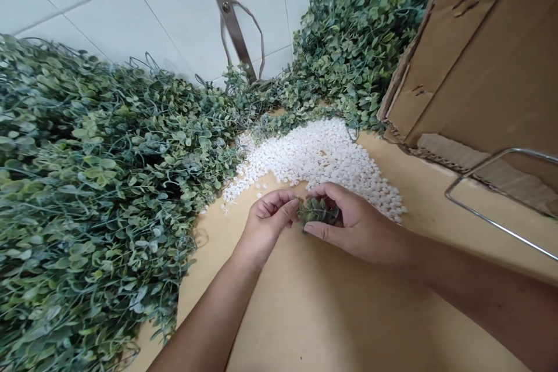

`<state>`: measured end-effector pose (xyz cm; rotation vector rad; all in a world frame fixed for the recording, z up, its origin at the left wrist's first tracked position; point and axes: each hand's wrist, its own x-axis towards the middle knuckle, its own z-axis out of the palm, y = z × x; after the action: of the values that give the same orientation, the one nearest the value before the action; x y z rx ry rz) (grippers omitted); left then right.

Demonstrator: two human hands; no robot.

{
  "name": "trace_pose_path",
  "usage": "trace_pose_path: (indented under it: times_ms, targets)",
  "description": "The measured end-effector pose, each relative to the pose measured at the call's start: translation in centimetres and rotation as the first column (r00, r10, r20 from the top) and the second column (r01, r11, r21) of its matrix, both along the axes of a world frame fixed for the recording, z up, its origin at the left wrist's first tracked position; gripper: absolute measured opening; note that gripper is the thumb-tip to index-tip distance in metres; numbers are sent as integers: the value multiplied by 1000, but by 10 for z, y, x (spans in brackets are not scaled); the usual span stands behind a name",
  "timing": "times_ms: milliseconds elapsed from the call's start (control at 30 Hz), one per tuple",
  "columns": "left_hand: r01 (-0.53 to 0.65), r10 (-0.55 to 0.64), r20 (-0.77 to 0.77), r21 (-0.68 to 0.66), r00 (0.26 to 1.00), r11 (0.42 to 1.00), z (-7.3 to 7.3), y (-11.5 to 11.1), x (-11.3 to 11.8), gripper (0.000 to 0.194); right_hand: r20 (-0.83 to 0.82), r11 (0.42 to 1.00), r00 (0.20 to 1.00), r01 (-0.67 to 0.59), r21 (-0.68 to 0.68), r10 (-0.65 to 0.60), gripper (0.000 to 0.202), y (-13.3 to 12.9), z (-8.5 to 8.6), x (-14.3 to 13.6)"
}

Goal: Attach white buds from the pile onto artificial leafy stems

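Note:
A small bunch of artificial green leaves (317,212) is held low over the table between my two hands. My right hand (349,218) curls around it, thumb in front and fingers behind. At its left side, my left hand (272,215) is closed in a pinch, thumb against fingers; whatever sits between those fingertips is too small to make out. Just beyond the hands spreads a heap of small white plastic pieces (309,151). To the left rises a large pile of artificial leaf sprigs (108,157).
Another mound of leafy sprigs (361,29) leans against the tiled wall (174,11). A metal strap with a cord loop (238,38) stands by the wall. On the right are a cardboard box (488,52) and a bent metal wire frame (497,226). The tabletop (296,314) is tan.

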<state>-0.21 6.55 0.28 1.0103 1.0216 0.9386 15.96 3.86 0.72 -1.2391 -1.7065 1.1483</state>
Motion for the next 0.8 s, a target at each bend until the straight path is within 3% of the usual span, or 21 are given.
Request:
trace_pose_path:
  times_ms: [167,300,433,567,667,800]
  targets:
    - [-11,12,11,-40,1000,999,1,0,0,19,76,995,996,-42,89,35,14,2,2,3]
    - [-6,11,63,-75,998,997,3,-2,1,19,-90,997,994,-54,60,59,11,2,4,3]
    - [3,0,31,-71,1000,997,2,-1,2,17,-217,996,972,84,-42,-92,15,5,3,5]
    - [115,-117,-158,-23,981,993,5,1,-2,13,-296,978,933,181,-102,-203,26,10,1,10]
    - [271,-255,-349,-1,902,962,10,1,-9,10,-385,978,908,102,-180,-166,35,10,2,11]
    - [399,-323,-527,33,786,916,13,3,-18,8,-364,959,931,-117,-258,16,41,6,0,5]
